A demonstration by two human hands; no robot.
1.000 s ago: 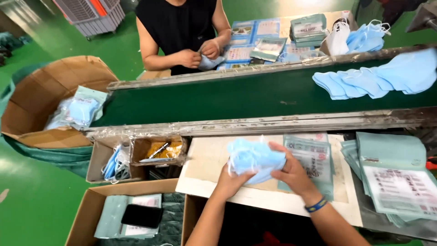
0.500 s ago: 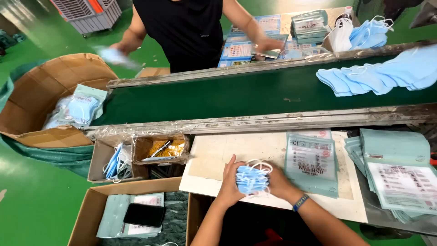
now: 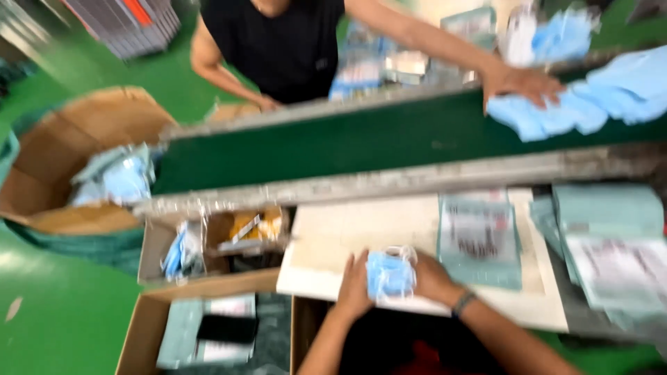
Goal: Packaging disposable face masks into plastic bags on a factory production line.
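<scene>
A small stack of light blue face masks [image 3: 389, 273] with white ear loops is squeezed between both my hands at the near edge of a pale work board [image 3: 347, 232]. My left hand [image 3: 354, 285] presses its left side and my right hand [image 3: 432, 278], with a dark band on the wrist, presses its right side. Just right of my hands a printed pouch [image 3: 479, 239] lies flat on the board. The picture is blurred by motion.
A green conveyor belt [image 3: 333, 149] runs across, carrying blue masks [image 3: 556, 111] under a co-worker's hand [image 3: 521, 83]. More pouches [image 3: 611, 250] lie at right. Cardboard boxes sit left: a large one [image 3: 76, 153], a small one [image 3: 208, 243], and one with packs [image 3: 201, 333].
My hands have kept the mask stack pressed together near the board's front edge. The co-worker across the belt has reached to the right onto the blue masks on the belt. The view shifted.
</scene>
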